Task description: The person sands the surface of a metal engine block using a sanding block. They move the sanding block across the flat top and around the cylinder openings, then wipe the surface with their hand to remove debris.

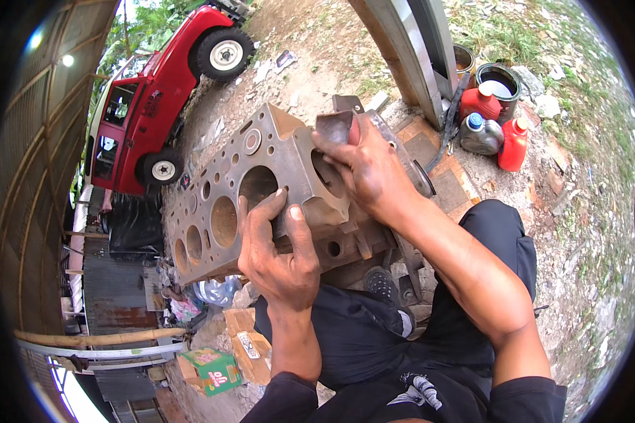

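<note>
In front of me a bare engine block (283,169) lies tilted, with a row of round cylinder bores along its flat face. My left hand (281,264) rests at the block's near edge by a large bore, fingers apart, with no object seen in it. Over the block's right end, my right hand (374,169) pinches a bent, dark brown-grey piece that looks like worn sandpaper (334,128). The opening in that end is partly covered by my right fingers.
A metal post (406,53) stands beyond the block. At right are red bottles (513,144), a grey bottle (481,134) and an open can (499,81). A red vehicle (148,106) is parked far left. A green carton (215,370) sits lower left.
</note>
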`<state>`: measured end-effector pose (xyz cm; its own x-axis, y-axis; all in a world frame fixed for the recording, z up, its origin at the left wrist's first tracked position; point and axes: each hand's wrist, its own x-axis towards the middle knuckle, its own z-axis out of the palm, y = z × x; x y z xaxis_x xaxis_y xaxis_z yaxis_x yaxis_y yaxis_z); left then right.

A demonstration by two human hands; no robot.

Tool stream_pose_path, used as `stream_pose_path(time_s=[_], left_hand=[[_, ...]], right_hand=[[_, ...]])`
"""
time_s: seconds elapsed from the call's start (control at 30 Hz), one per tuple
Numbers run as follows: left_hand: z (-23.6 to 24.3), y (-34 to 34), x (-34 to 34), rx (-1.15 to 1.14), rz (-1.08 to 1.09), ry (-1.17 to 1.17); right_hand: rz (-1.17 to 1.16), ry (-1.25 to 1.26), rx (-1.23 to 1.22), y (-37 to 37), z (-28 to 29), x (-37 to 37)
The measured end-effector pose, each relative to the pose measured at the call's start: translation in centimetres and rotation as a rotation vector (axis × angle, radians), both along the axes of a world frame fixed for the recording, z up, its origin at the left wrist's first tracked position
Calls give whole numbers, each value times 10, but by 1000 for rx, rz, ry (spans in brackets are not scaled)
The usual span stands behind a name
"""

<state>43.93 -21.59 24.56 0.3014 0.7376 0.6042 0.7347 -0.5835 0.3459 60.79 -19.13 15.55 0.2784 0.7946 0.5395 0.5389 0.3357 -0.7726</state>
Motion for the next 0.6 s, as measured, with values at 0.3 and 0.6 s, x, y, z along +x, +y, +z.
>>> stream_pose_path(time_s=[0.3, 0.6], left_hand=[[0, 4, -4, 47, -15, 5], [4, 1, 5, 26, 47, 16]], right_hand=[[36, 47, 31, -8, 10, -6], [19, -1, 15, 6, -11, -3]])
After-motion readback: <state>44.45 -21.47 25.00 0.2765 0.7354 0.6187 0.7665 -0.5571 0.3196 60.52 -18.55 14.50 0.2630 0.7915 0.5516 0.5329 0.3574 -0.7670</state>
